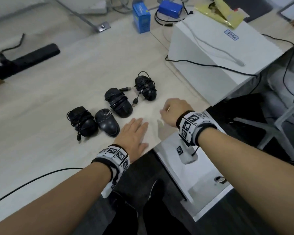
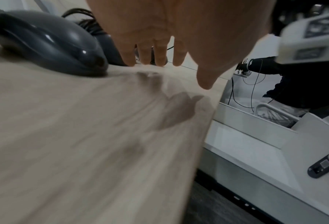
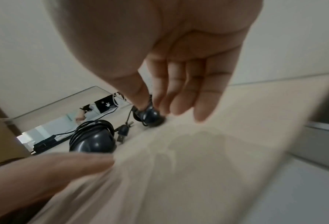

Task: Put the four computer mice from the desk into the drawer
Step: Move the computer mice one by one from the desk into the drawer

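Four black computer mice lie in a loose row on the pale desk [image 1: 58, 158], three of them wound in their cables: one at the left [image 1: 82, 122], a bare one beside it [image 1: 107, 122], one in the middle [image 1: 118, 102] and one farthest back [image 1: 145, 85]. My left hand [image 1: 139, 131] hovers flat and open just right of the bare mouse [image 2: 50, 40], holding nothing. My right hand [image 1: 170, 109] hangs over the desk's right corner with loose fingers [image 3: 178, 98], short of the far mouse [image 3: 152, 116]. A white drawer unit [image 1: 202, 184] stands under the desk edge; I cannot tell whether its drawer is out.
A large white box [image 1: 219, 53] with a white cable on top stands right of the mice. Behind are a blue carton [image 1: 141, 17], a blue pack and a black power strip [image 1: 27, 60]. A black cable [image 1: 32, 180] crosses the desk's front left. The drawer unit has a lock [image 1: 220, 179].
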